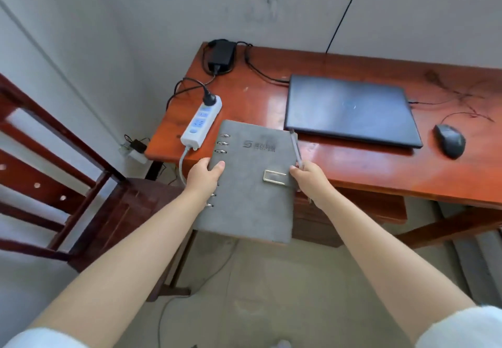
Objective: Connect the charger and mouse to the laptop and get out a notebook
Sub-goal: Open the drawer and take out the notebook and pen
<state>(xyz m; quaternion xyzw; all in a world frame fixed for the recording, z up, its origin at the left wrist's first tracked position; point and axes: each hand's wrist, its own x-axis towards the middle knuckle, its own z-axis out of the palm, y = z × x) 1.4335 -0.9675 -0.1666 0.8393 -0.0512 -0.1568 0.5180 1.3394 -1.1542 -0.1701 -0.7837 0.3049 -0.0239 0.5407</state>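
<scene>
A grey ring-bound notebook (250,182) with a metal clasp and a pen along its right edge hangs over the desk's front edge, held by both hands. My left hand (202,175) grips its ringed left side and my right hand (308,179) grips its right side by the pen. The closed dark laptop (350,108) lies on the orange wooden desk (366,168). The black charger brick (221,54) rests at the back left corner, its cable running to the laptop's left side and its plug in the white power strip (199,123). A black mouse (449,141) sits right of the laptop, its thin cable leading to the laptop's right edge.
A dark wooden chair (89,198) stands left of the desk, close to my left arm. A drawer unit (326,220) sits under the desk behind the notebook. Cables trail over the floor, and a small adapter (137,146) is at the wall socket.
</scene>
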